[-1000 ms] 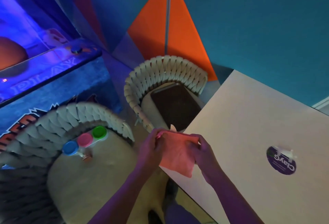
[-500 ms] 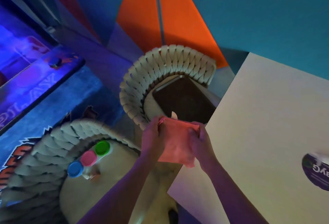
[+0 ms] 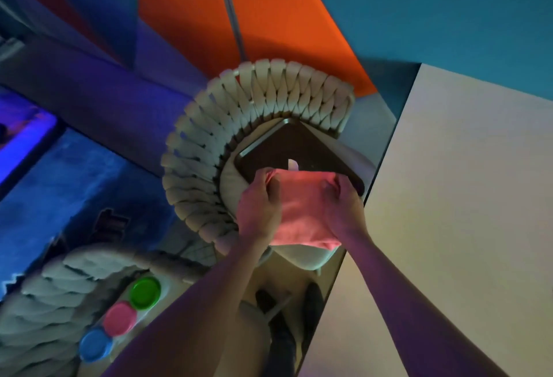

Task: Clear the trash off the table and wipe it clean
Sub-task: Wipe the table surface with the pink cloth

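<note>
A pink cloth (image 3: 302, 209) is stretched between my two hands, left of the white table's (image 3: 466, 197) edge and above a woven chair. My left hand (image 3: 258, 206) grips its left side and my right hand (image 3: 344, 206) grips its right side. Under the cloth, a dark brown tray (image 3: 287, 149) lies on the chair's seat, with a small white scrap (image 3: 292, 164) on it just past the cloth's top edge. The table top in view is bare.
The woven cream chair (image 3: 239, 113) stands close to the table's left edge. A second woven chair (image 3: 59, 286) at lower left holds three tubs with green (image 3: 145, 292), pink (image 3: 120, 318) and blue (image 3: 95, 345) lids. An arcade cabinet (image 3: 45, 167) glows blue at left.
Both hands carried the pink cloth off the table's corner and leftward over the chair with the tray. The view turned, so the purple disc on the table has left the frame.
</note>
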{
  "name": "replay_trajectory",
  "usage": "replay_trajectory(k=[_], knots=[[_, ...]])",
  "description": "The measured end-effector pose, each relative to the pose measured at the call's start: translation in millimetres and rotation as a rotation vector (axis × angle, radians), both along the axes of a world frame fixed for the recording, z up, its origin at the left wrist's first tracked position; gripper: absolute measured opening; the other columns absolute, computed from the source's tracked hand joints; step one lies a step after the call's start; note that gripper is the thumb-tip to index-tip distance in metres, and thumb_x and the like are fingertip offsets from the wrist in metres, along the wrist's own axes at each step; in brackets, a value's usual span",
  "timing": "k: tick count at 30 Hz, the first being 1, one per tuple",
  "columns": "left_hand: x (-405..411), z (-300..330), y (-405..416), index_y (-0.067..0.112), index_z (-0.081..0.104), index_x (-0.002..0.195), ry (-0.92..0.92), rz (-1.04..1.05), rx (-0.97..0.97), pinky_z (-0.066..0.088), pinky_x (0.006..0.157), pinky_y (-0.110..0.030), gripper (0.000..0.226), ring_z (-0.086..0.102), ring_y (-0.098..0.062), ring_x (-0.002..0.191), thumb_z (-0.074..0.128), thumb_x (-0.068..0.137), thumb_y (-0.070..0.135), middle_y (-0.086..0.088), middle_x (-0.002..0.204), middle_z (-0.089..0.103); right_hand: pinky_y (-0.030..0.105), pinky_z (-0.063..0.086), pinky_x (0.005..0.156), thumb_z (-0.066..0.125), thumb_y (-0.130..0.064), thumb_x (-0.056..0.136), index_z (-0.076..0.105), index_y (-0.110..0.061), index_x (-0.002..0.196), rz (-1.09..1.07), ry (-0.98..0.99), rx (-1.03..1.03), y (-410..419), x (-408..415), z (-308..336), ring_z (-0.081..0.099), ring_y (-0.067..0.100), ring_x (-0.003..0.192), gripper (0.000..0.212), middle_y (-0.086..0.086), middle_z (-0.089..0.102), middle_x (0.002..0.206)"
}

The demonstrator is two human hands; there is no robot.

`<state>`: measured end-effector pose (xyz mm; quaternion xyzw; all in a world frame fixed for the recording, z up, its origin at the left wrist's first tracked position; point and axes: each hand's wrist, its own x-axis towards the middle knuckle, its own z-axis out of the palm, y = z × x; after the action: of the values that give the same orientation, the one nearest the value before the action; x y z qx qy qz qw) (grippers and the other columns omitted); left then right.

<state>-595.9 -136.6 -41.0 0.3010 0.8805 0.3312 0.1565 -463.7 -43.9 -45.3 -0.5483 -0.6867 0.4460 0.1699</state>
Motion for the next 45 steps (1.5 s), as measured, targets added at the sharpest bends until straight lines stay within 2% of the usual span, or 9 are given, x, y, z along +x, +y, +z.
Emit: replay_trajectory(k=[8, 15, 18, 23, 28, 31, 37, 42, 45], knots=[[-42, -88, 63, 0.029, 0.056, 0.123, 0.011, -0.056, -0.068, 0.056, 0.079, -0.042, 0.03, 0.07, -0.032, 0.099, 0.04, 0.104, 0.047, -0.005, 0.105, 0.074, 0.045, 0.056, 0.074, 0.047, -0.034, 0.1, 0.062, -0.016, 0.105, -0.054, -0.173, 0.026, 60, -38, -84, 0.067, 0.031, 0.085, 0.024, 0.007, 0.069, 0.092], [-51, -175, 88, 0.031, 0.052, 0.12, -0.034, -0.04, -0.071, 0.056, 0.081, -0.046, 0.027, 0.07, -0.032, 0.096, 0.038, 0.102, 0.045, -0.003, 0.1, 0.073, 0.032, 0.037, 0.072, 0.039, -0.04, 0.106, 0.06, -0.01, 0.115, 0.082, -0.495, 0.12, 110, -65, -153, 0.063, 0.029, 0.095, 0.038, 0.007, 0.058, 0.092], [-54, -205, 103, 0.03, 0.053, 0.12, -0.036, -0.039, -0.075, 0.056, 0.082, -0.047, 0.026, 0.07, -0.028, 0.095, 0.039, 0.104, 0.044, 0.0, 0.1, 0.072, 0.031, 0.034, 0.067, 0.04, -0.041, 0.106, 0.06, -0.009, 0.112, 0.072, -0.535, 0.142, 120, -69, -190, 0.061, 0.028, 0.087, 0.039, 0.007, 0.057, 0.089], [-65, -252, 122, 0.025, 0.056, 0.121, 0.044, -0.087, -0.106, 0.057, 0.08, -0.045, 0.026, 0.071, -0.03, 0.097, 0.042, 0.105, 0.042, -0.002, 0.102, 0.073, 0.034, 0.037, 0.068, 0.039, -0.04, 0.106, 0.053, -0.009, 0.122, 0.031, -0.596, 0.137, 131, -79, -238, 0.064, 0.035, 0.102, 0.038, 0.015, 0.064, 0.107], [-77, -292, 127, 0.024, 0.056, 0.122, 0.093, -0.123, -0.167, 0.058, 0.074, -0.045, 0.032, 0.072, -0.032, 0.093, 0.04, 0.105, 0.045, -0.005, 0.099, 0.074, 0.035, 0.038, 0.065, 0.035, -0.041, 0.107, 0.045, -0.013, 0.13, 0.049, -0.652, 0.117, 132, -87, -273, 0.066, 0.034, 0.099, 0.038, 0.014, 0.065, 0.108], [-81, -307, 125, 0.022, 0.056, 0.123, 0.111, -0.176, -0.173, 0.058, 0.072, -0.044, 0.035, 0.072, -0.033, 0.09, 0.038, 0.106, 0.047, -0.005, 0.098, 0.074, 0.036, 0.036, 0.067, 0.035, -0.04, 0.107, 0.043, -0.013, 0.13, 0.06, -0.672, 0.117, 132, -87, -285, 0.065, 0.036, 0.099, 0.036, 0.014, 0.064, 0.109], [-92, -315, 118, 0.019, 0.053, 0.125, 0.1, -0.277, -0.291, 0.054, 0.075, -0.041, 0.036, 0.071, -0.029, 0.096, 0.038, 0.107, 0.046, -0.004, 0.105, 0.072, 0.032, 0.034, 0.062, 0.036, -0.04, 0.107, 0.041, -0.013, 0.132, 0.058, -0.686, 0.023, 130, -85, -294, 0.053, 0.024, 0.079, 0.037, 0.009, 0.056, 0.097], [-106, -305, 112, 0.02, 0.049, 0.128, 0.0, -0.28, -0.39, 0.056, 0.083, -0.046, 0.039, 0.07, -0.033, 0.097, 0.036, 0.106, 0.05, -0.007, 0.108, 0.071, 0.036, 0.046, 0.071, 0.043, -0.035, 0.103, 0.04, -0.015, 0.133, -0.021, -0.614, -0.105, 124, -84, -289, 0.06, 0.027, 0.089, 0.036, 0.01, 0.059, 0.114], [-110, -294, 99, 0.024, 0.046, 0.135, -0.084, -0.242, -0.461, 0.055, 0.088, -0.049, 0.043, 0.068, -0.033, 0.103, 0.037, 0.104, 0.053, -0.008, 0.115, 0.07, 0.038, 0.045, 0.078, 0.049, -0.033, 0.1, 0.036, -0.017, 0.14, -0.01, -0.604, -0.133, 113, -82, -276, 0.055, 0.032, 0.112, 0.045, 0.014, 0.048, 0.134]])
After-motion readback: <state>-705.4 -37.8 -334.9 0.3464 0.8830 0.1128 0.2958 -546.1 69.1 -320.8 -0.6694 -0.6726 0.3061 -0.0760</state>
